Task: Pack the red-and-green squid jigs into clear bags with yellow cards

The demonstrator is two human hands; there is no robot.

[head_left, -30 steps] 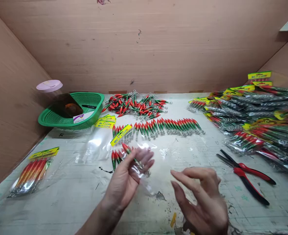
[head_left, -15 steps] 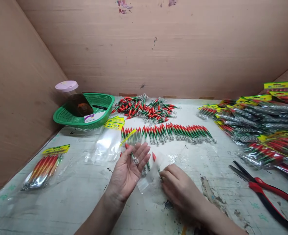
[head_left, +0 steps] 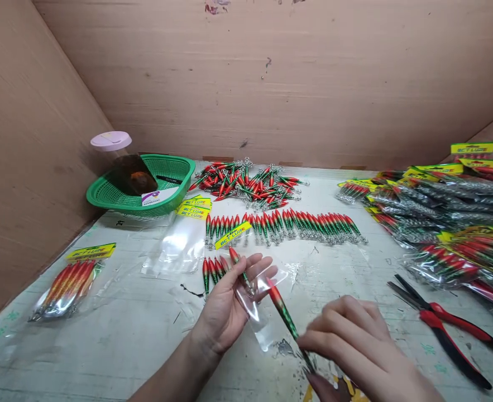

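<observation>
My left hand (head_left: 225, 304) lies palm up over the table, fingers curled round a clear plastic bag (head_left: 259, 312) with a yellow header card (head_left: 232, 235) and a red-and-green lure (head_left: 240, 268) in it. My right hand (head_left: 355, 349) pinches the hook end of a second red-and-green lure (head_left: 283, 312), whose red tip points at the bag's mouth. A few lures (head_left: 211, 269) lie on the table just left of my left fingers.
A row of lures (head_left: 296, 226) and a loose heap (head_left: 246, 184) lie further back. A green basket (head_left: 139, 187) sits far left, a filled packet (head_left: 68, 282) at the left edge, stacked filled packets (head_left: 447, 218) at right, red pliers (head_left: 443, 324) near right.
My right hand has picked a lure off the table and drawn back toward me, aiming it at the bag. My left hand has stayed on the bag, tilting it slightly.
</observation>
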